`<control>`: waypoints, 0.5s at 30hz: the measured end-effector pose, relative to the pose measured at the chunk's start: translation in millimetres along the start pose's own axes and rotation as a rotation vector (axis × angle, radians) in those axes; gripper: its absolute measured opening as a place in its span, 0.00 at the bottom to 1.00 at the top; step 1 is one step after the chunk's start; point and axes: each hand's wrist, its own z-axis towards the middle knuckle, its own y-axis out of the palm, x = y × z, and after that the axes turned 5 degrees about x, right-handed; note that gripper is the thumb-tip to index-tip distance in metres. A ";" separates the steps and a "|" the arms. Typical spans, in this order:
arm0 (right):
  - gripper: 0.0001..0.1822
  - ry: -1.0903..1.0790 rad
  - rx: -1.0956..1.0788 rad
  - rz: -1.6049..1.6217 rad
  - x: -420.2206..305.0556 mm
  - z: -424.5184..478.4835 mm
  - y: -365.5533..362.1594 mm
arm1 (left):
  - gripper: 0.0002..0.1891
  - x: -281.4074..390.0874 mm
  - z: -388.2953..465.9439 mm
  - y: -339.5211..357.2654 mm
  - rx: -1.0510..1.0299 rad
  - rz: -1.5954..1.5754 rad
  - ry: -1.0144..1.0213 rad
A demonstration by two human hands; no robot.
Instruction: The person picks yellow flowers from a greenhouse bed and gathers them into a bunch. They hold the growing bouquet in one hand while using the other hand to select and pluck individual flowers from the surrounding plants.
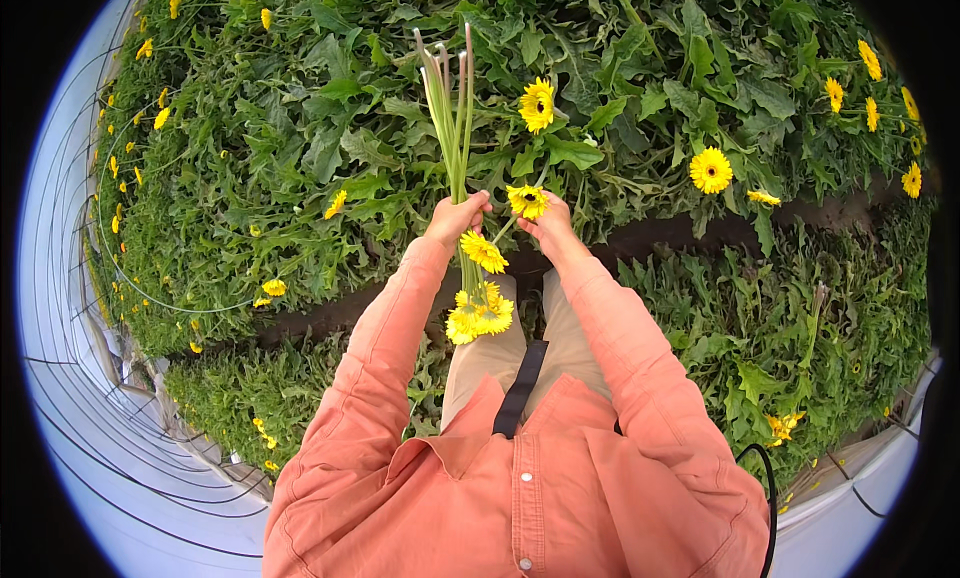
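Observation:
My left hand (456, 216) is closed around a bunch of green gerbera stems (455, 143), whose pale cut ends point away from me. Their yellow flower heads (480, 317) hang on the near side, over my trousers. One more yellow bloom (483, 252) lies just below that hand, higher than the cluster. Close to the right of it, my right hand (549, 219) has its fingers at a yellow gerbera with a dark centre (527, 201), partly hiding them. A thin stem runs slantwise between the two hands. Beyond them a yellow gerbera (538, 105) stands among the leaves.
Dense leafy gerbera plants (300, 128) fill the bed ahead, with a yellow bloom (711, 170) to the right. A dark soil path (675, 233) crosses beneath me. Behind it lies another planted row (750, 308). A thin wire or hose (150, 297) curves at the left.

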 end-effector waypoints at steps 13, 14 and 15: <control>0.08 0.176 0.142 0.274 7.9 81.7 6.9 | 0.13 -54.0 9.2 38.4 -0.116 -0.141 -0.182; 0.07 0.174 -0.091 0.145 5.2 108.1 -15.5 | 0.14 -50.7 8.5 43.0 -0.131 -0.179 -0.184; 0.11 0.223 0.048 0.427 3.2 160.2 -46.3 | 0.14 -40.6 8.0 56.9 -0.192 -0.186 -0.182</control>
